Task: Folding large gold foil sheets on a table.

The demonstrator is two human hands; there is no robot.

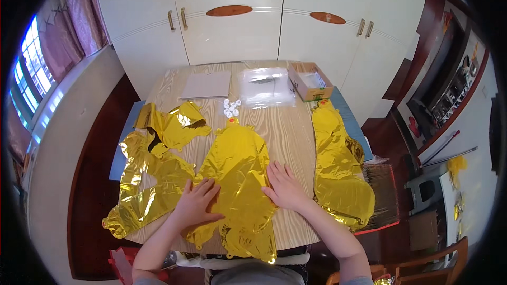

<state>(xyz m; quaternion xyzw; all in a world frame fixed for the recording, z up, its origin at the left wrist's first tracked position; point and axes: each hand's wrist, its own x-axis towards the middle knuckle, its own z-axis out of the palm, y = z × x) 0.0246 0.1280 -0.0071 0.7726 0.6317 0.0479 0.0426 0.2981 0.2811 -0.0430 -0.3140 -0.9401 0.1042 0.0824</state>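
Note:
A flat gold foil balloon [237,153] lies in the middle of the wood-grain table [296,142], its lower end folded or hanging toward the near edge. My left hand [198,203] rests on its left side, palm down, with the thumb apart from the fingers. At the right edge of the same foil, my right hand [285,186] lies flat with fingers stretched, partly on the foil and partly on the wood. Neither hand grips anything. To the left sits another crumpled gold foil balloon [153,179], partly curled at its far end. A third gold foil balloon [338,163] lies along the right edge.
Beyond the middle balloon are several small white round pieces [231,108], a flat pale board [206,84], clear plastic bags [268,87] and an open cardboard box [317,94]. White cabinets [227,37] stand behind the table. A wooden chair [438,269] is at the lower right.

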